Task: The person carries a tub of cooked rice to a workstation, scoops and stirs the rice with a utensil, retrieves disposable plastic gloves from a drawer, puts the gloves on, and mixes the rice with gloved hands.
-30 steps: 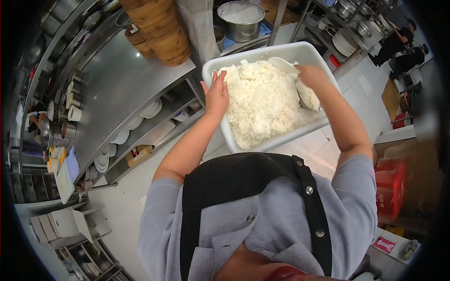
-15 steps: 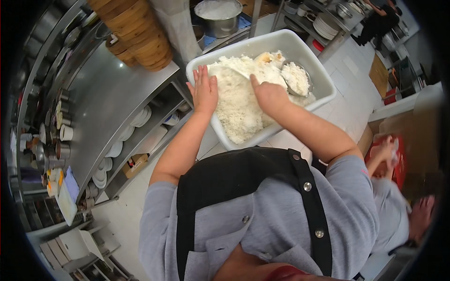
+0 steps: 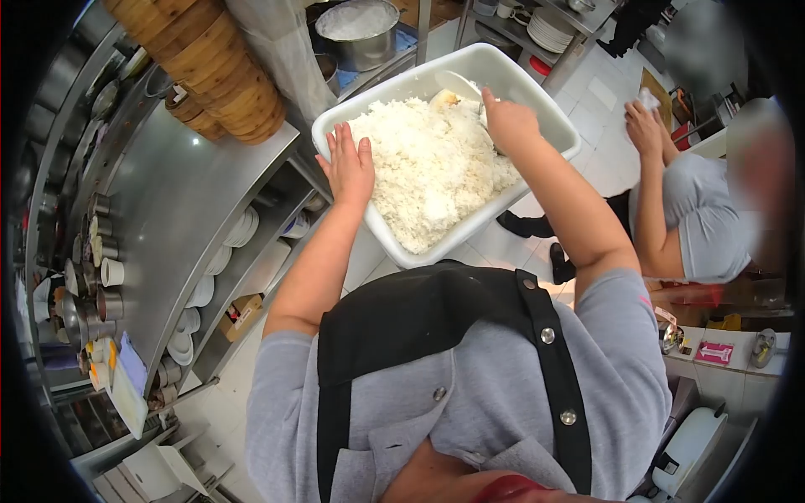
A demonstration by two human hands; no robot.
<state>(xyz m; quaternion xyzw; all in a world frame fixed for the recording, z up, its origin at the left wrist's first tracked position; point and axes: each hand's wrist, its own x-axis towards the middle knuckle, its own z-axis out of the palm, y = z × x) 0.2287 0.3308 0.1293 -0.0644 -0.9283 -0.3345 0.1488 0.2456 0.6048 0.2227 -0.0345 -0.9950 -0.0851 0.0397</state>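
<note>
The head view looks down on a white tub (image 3: 499,71) set just in front of the wearer, heaped with cooked rice (image 3: 428,168) from its left wall toward its right side. The left hand (image 3: 350,172) lies open and flat, fingers spread, against the left rim. The right hand (image 3: 513,127) is curled closed at the far right of the heap, on a white paddle (image 3: 457,84) whose curved blade shows beyond the fingertips. The handle is hidden in the fist, and I cannot tell what the dark metal edge beneath that hand belongs to.

The step in hand looks to be working the rice with the paddle at the far side of the tub. Another stroke would call for the left hand to brace the rim and the right to keep the blade inside the walls.

At far left, bamboo steamers (image 3: 210,71) stand stacked on a metal counter (image 3: 189,168). Beyond the tub are a metal pot (image 3: 360,50) and, farther right, stacked plates (image 3: 551,32). At right, well apart from the rice, another person (image 3: 713,239) holds a white cloth (image 3: 647,99).
</note>
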